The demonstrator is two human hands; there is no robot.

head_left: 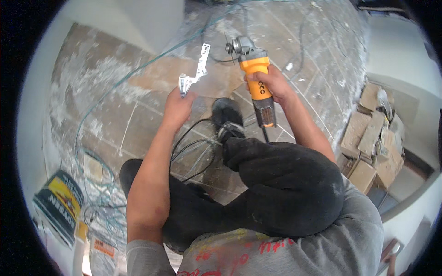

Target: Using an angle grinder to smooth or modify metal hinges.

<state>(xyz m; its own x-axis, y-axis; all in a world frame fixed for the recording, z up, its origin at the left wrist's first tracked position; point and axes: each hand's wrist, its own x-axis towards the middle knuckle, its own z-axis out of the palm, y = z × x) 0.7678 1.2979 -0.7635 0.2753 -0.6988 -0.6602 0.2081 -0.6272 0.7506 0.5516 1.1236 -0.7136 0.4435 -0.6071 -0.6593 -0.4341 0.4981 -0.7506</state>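
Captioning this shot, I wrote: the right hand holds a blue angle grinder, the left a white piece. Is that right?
The colour is wrong: the head view shows a yellow-orange and grey angle grinder. The right hand does hold it, and the left hand holds the white piece.

You have open room between the white bracket (200, 69) in your left hand (178, 108) and the angle grinder (258, 87) in your right hand (275, 85), though the grinder's disc end juts into that gap. Nearer you, your black shoe (226, 114) and bent knee (313, 184) block the way, with looped cables (186, 134) left of the shoe. Boxes (361, 133) crowd your far right; a bucket (60, 202) obstructs your lower left.
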